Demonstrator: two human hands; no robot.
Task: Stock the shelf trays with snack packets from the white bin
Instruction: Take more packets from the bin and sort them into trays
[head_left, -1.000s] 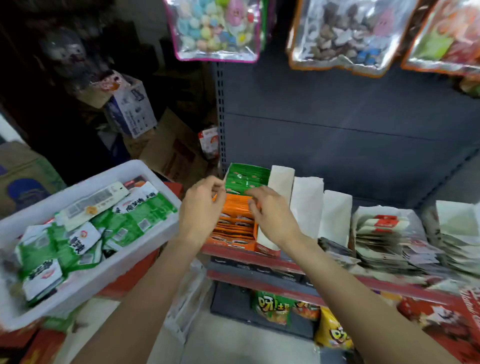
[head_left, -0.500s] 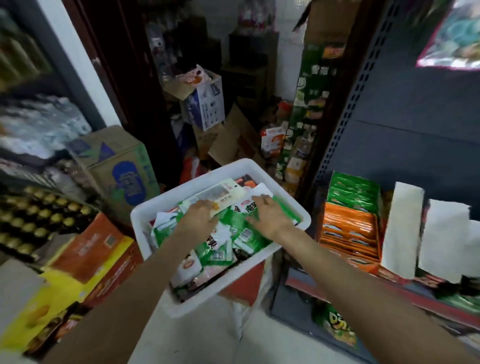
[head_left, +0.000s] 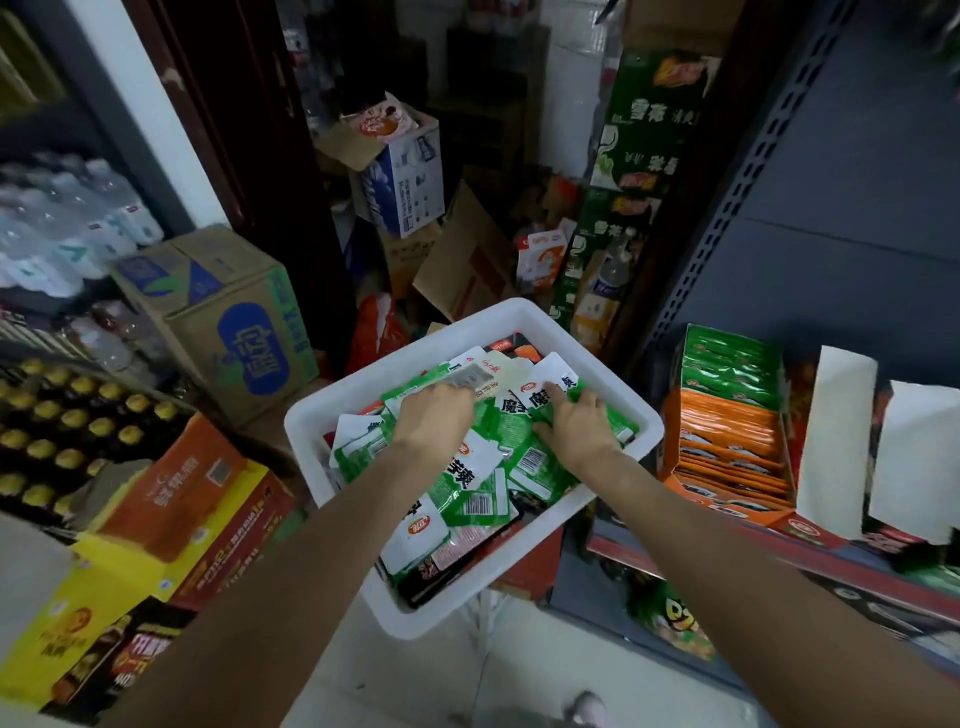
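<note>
**Both hands down in the white bin of snack packets**

Head view: two bare forearms reach in from 6 and 5 o'clock and meet over the white bin (head_left: 311, 423), which sits at the centre of the picture. The left hand (head_left: 434, 418) lies palm down on the heap, knuckles up, its fingers curled over the top edge of a pale packet (head_left: 470, 375) toward 12 o'clock; whether it truly grips that packet or only presses on it cannot be told. The right hand (head_left: 579, 426) lies palm down just beside it at 3 o'clock, fingers spread and fairly straight, pressing on the green packets (head_left: 524, 457), with the fingertips pointing to 11 o'clock. The two hands are near but apart.

The bin holds a loose heap of green-and-white packets, too many and too overlapped to count, with a few darker and red ones underneath at the rim.

At 3 o'clock of the bin, on the shelf (head_left: 727, 551), stands one orange tray (head_left: 727, 499) holding orange packets in a row at the front and green ones (head_left: 732, 364) behind. Two white paper dividers (head_left: 836, 441) stand further toward 3 o'clock.

At 9 o'clock sit one cardboard box with a blue logo (head_left: 244, 332), rows of yellow-capped bottles (head_left: 72, 415), and an orange-and-yellow carton (head_left: 171, 499) at 8 o'clock
</note>
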